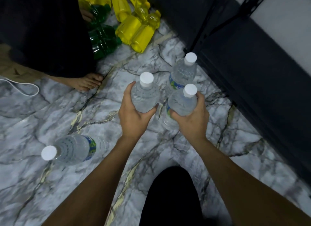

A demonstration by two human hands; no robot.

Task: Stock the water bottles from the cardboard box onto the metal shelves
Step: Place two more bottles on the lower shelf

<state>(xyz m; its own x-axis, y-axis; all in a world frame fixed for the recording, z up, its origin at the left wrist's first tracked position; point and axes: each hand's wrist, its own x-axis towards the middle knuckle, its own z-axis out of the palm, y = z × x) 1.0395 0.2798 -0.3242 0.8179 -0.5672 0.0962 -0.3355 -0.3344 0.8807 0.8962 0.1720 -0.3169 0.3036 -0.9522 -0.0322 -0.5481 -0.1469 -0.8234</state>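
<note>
My left hand (133, 114) grips a clear water bottle (145, 96) with a white cap, upright over the marble floor. My right hand (191, 118) grips a second such bottle (182, 103) just to its right. A third bottle (183, 72) stands upright on the floor behind them, close to the dark metal shelf (249, 71) on the right. A fourth bottle (70, 149) stands on the floor at the left, apart from my hands. No cardboard box is clearly in view.
Yellow bottles (136, 29) and green bottles (102, 39) lie on the floor at the back. Another person's bare foot (87, 83) and dark garment are at the upper left, with a white cord (25, 87) nearby. My dark-clad knee (171, 197) is at the bottom.
</note>
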